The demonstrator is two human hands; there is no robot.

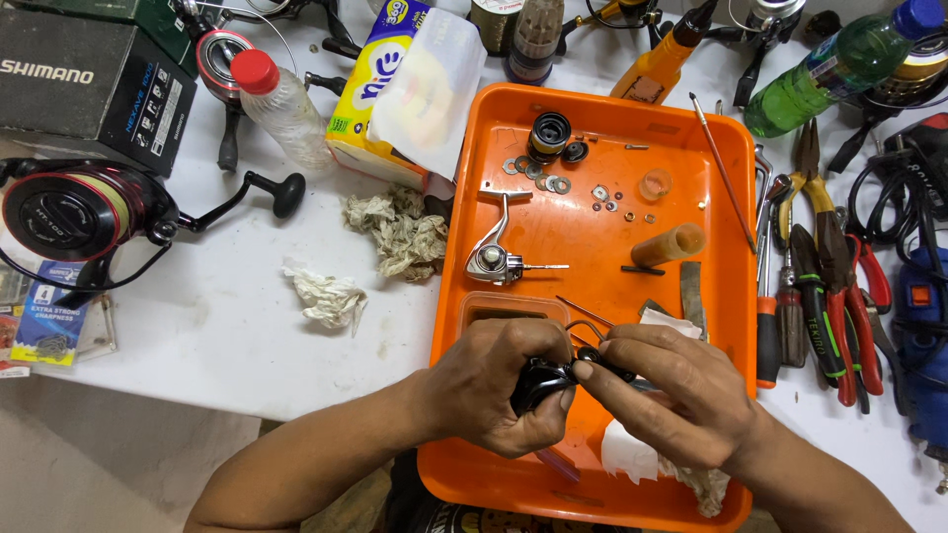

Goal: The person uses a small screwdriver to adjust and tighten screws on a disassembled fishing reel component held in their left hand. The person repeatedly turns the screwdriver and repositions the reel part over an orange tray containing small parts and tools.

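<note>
Black box (pixel 94 74) sits far left of both hands (pixel 592 390).

Black box (pixel 84 79) top left, yellow tissue pack (pixel 380 89), blue hook packet (pixel 44 316) left edge

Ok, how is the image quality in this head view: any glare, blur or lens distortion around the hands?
Head view: bright, even light with soft shadows. The orange tray shows mild sheen, no blown glare. The left hand and right hand are sharp enough, but the black reel part between them is dark and lacks detail. Wide-angle bending curves the white table towards the edges.
</note>
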